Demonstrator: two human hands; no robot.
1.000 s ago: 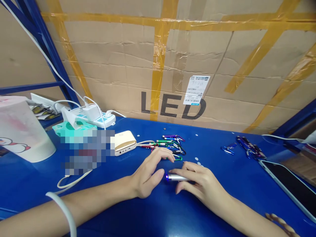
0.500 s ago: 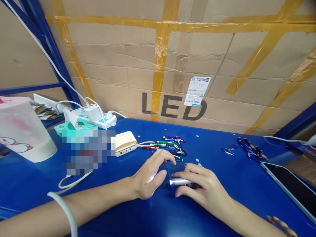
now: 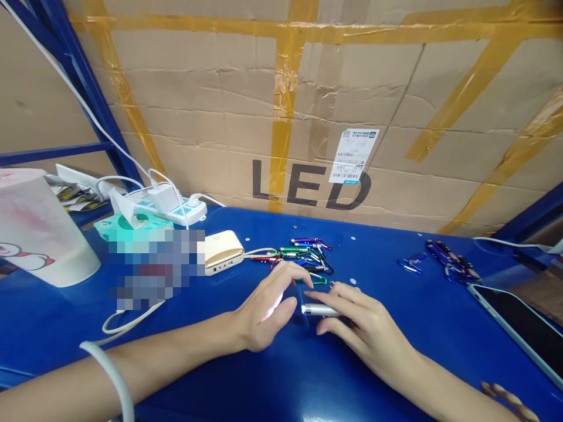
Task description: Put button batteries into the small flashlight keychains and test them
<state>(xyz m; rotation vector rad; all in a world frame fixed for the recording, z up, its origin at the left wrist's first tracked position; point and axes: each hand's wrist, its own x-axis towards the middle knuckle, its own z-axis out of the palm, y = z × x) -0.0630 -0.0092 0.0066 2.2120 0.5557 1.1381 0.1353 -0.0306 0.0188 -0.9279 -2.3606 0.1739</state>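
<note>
Blue tabletop (image 3: 387, 249), silver flashlight in the right hand

Cardboard carton (image 3: 211, 99) bound with yellow tape and printed "LED" fills the upper frame behind the tabletop. At lower centre, the person's right hand (image 3: 365, 322) grasps a silver flashlight (image 3: 319, 310), its fingers (image 3: 347, 299) curled over the barrel and its lit tip pointing toward the left hand (image 3: 264, 305). The left hand's fingers (image 3: 290, 272) are loosely curved and released, holding nothing, with a patch of light on the hand. Their tips lie just beside a green carabiner (image 3: 314, 281) at the near edge of a heap of carabiner flashlights (image 3: 308, 252). Left of the heap sits a gold power bank (image 3: 224, 252), with a white power strip (image 3: 176, 210) behind it and a translucent plastic pitcher (image 3: 39, 234) at far left. A smartphone (image 3: 519, 322) lies at the right edge.
</note>
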